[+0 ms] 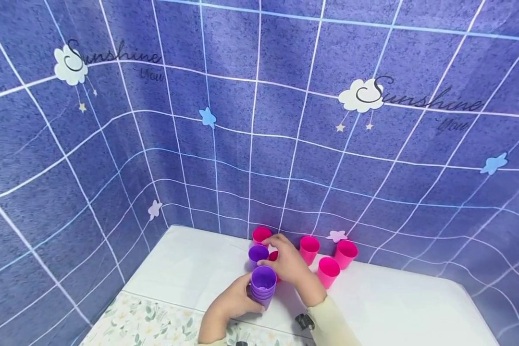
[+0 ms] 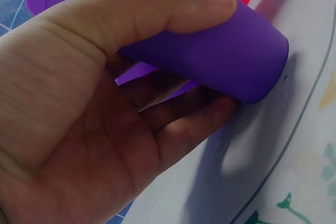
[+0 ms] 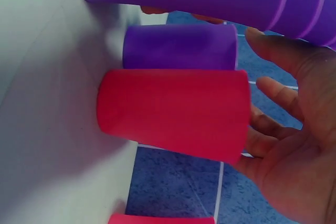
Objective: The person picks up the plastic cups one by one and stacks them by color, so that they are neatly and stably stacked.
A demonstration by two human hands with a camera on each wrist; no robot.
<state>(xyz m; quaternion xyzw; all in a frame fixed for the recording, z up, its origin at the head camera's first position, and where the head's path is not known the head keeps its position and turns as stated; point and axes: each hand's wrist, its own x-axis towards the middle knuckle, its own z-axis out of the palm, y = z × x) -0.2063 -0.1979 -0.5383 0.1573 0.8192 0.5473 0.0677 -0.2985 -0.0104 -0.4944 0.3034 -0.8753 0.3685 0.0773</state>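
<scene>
My left hand (image 1: 235,299) grips a stack of several purple cups (image 1: 263,283). In the left wrist view the thumb lies along the side of the stack's lowest cup (image 2: 226,51), which leans, with fingers beneath. My right hand (image 1: 290,263) reaches over a pink cup (image 3: 173,111), its thumb and fingers spread near the rim of a single purple cup (image 1: 258,253). That purple cup (image 3: 178,48) stands just behind the pink one. Whether the fingertips touch it cannot be told. Another pink cup (image 1: 261,234) stands beyond, close to the fingertips.
Three more pink cups (image 1: 309,249) stand to the right of my right hand, near the curtain-like blue backdrop (image 1: 285,144). The white table (image 1: 199,254) carries a floral cloth (image 1: 151,315) along its front left.
</scene>
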